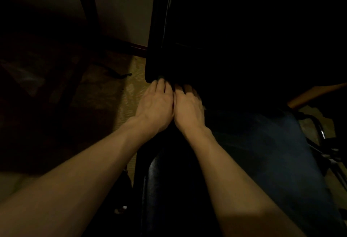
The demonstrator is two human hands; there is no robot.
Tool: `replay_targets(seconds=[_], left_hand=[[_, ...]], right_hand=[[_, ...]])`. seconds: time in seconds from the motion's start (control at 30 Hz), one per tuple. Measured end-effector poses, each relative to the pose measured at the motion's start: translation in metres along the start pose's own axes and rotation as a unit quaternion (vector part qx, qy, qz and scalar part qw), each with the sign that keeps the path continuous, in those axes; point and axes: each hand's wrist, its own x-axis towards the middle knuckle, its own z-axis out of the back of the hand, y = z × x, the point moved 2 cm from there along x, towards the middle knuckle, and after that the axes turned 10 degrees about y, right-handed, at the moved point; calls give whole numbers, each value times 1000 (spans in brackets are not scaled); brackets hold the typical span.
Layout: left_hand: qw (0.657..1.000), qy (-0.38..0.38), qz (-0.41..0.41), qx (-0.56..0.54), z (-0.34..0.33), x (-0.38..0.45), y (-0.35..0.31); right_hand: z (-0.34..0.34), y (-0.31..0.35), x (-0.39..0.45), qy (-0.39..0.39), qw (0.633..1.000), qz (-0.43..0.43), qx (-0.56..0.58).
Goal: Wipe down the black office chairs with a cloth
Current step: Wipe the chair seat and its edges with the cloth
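Observation:
The scene is very dim. A black office chair fills the right half, its backrest (234,30) upright above the dark seat (272,152). My left hand (155,105) and my right hand (188,109) lie side by side at the backrest's lower left corner. Both hands have curled fingers. A small dark wad, apparently the cloth (161,77), shows at the fingertips of my left hand against the backrest's edge. The fingertips of my right hand vanish into the dark gap between backrest and seat, so little of the cloth is visible.
A wooden armrest (315,94) and metal frame (319,129) show at the right. Tan carpet (131,94) lies left of the chair, with a dark cable (120,75) across it. Another dark piece of furniture (37,71) stands at the left, below a pale wall with a baseboard (138,47).

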Motion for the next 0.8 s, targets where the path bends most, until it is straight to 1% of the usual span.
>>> replay_targets(seconds=[0.1, 0.2, 0.3, 0.37, 0.43, 0.5, 0.53, 0.57, 0.63, 0.7, 0.77, 0.8], left_hand=[[1000, 2, -1, -2, -2, -18, -1], [1000, 1, -1, -10, -5, -44, -5], [1000, -3, 5, -29, -12, -74, -10], [999, -5, 7, -47, -14, -97, -16], [1000, 9, 0, -22, -16, -121, -24], [999, 33, 12, 1, -19, -145, -31], [999, 31, 15, 3, -23, -156, -34], [1000, 18, 3, 1, -28, -166, -36], [999, 41, -4, 7, -35, -184, -40], [998, 37, -14, 47, -36, -198, -44], [997, 59, -20, 37, -37, -217, -52], [997, 58, -33, 47, -40, -222, -58]], right_hand=[[-7, 7, -17, -26, 999, -23, 6], [-12, 12, -40, -41, 999, -22, 17], [-20, 15, -68, -39, 998, -29, 45], [-26, 18, -89, -59, 997, -26, 38], [-29, 22, -112, -71, 996, -38, 24], [-33, 24, -135, -59, 997, -53, 17], [-34, 24, -147, -61, 997, -52, 11], [-36, 24, -158, -67, 997, -49, 7], [-39, 23, -180, -70, 996, -50, 2], [-45, 20, -200, -62, 996, -61, -1], [-48, 16, -219, -50, 996, -72, -3], [-49, 14, -229, -45, 996, -76, -4]])
